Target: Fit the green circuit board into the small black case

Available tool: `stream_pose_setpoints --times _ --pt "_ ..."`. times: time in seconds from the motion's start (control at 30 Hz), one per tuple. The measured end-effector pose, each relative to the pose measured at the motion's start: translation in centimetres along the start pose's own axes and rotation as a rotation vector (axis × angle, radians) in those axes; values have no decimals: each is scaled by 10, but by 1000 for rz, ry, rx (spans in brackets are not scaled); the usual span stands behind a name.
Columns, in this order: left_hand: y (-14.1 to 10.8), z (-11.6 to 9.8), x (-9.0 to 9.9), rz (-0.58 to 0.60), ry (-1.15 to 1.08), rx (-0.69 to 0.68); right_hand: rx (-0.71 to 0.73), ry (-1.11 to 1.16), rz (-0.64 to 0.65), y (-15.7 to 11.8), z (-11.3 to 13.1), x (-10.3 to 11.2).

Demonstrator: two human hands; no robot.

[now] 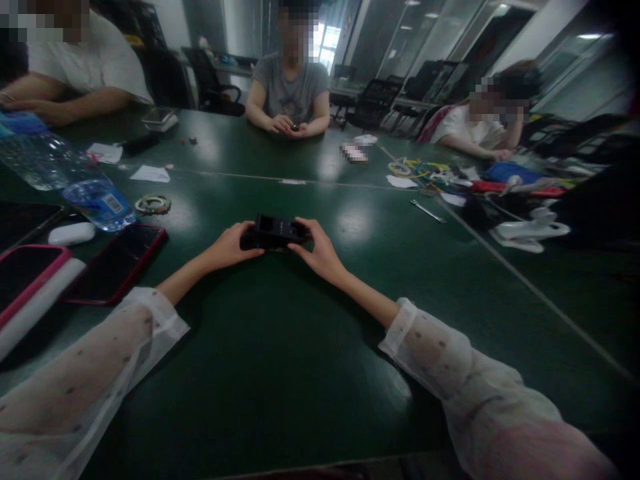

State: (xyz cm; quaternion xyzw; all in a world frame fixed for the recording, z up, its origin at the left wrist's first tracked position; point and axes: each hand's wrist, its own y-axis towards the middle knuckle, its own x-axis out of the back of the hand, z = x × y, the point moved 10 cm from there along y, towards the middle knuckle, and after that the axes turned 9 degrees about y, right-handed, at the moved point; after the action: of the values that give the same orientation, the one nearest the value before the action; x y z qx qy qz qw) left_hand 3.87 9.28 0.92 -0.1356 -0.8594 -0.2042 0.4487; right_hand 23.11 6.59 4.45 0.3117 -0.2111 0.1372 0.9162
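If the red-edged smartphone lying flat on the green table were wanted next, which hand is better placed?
Probably the left hand: the red-edged smartphone lies near the left sleeve, with the right hand farther off. Both hands hold the black device, so the left might need to let go first.

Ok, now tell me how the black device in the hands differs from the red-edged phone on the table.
The black device is held between the left hand and the right hand, while the red-edged phone lies flat on the table. The black device looks thick and blocky; the red-edged phone is thin and flat. The black device carries small pale marks, whereas the red-edged phone has a red border around a dark screen. Both are mostly black.
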Motion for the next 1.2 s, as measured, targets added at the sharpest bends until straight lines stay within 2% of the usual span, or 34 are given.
stream_pose_setpoints --times 0.27,1.0,1.2 --pt "-2 -17 7 -14 -18 -85 12 -79 83 1 1 -8" --pt "-1 -12 6 27 -16 -15 -44 -53 117 0 -11 -12" --pt "-1 -17 7 32 -38 -29 -57 -32 121 0 -11 -12"
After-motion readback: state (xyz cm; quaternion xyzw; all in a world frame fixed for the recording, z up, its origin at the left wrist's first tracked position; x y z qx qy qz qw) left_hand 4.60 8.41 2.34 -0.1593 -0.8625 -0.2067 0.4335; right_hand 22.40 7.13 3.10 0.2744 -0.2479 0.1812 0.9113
